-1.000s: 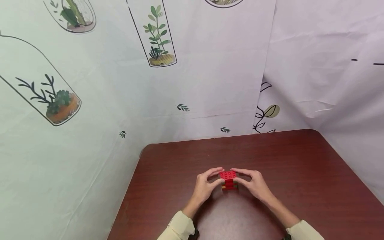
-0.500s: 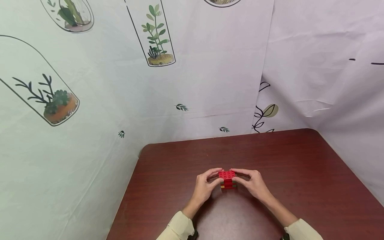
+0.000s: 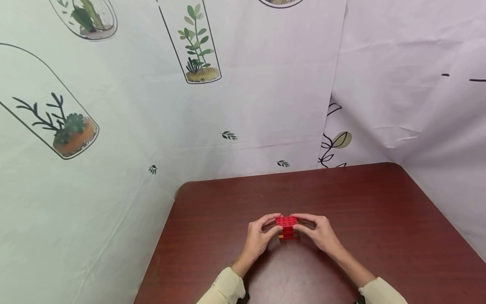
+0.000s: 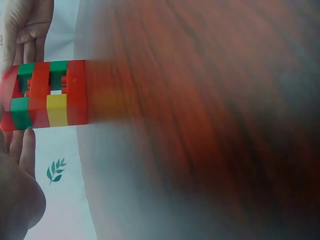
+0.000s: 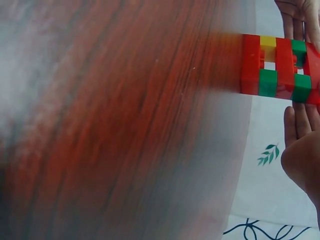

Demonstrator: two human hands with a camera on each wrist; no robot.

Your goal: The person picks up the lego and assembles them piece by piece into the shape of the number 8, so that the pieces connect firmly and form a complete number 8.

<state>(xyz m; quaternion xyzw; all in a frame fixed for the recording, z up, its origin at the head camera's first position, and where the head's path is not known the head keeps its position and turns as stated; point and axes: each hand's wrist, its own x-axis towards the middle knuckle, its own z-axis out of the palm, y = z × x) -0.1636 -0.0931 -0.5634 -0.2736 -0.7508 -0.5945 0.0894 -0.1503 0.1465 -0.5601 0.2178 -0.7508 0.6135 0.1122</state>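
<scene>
A small block stack [image 3: 286, 232] stands on the table between both hands in the head view. Three red layers alternate with pairs of smaller bricks. The top red brick [image 3: 286, 221] has studs facing up. My left hand [image 3: 255, 240] grips its left end, thumb in front and fingers behind. At the right end, my right hand [image 3: 325, 234] pinches the same brick likewise. The left wrist view shows a yellow brick [image 4: 57, 110] above the bottom red brick [image 4: 77, 92], and a green brick [image 4: 21, 113] under the top one. Another green brick [image 5: 268, 82] shows in the right wrist view.
The dark red-brown wooden table [image 3: 349, 194] has rounded far corners. White fabric [image 3: 258, 105] printed with plants in jars hangs behind it and along both sides. Pale sleeves [image 3: 224, 287] cover the forearms.
</scene>
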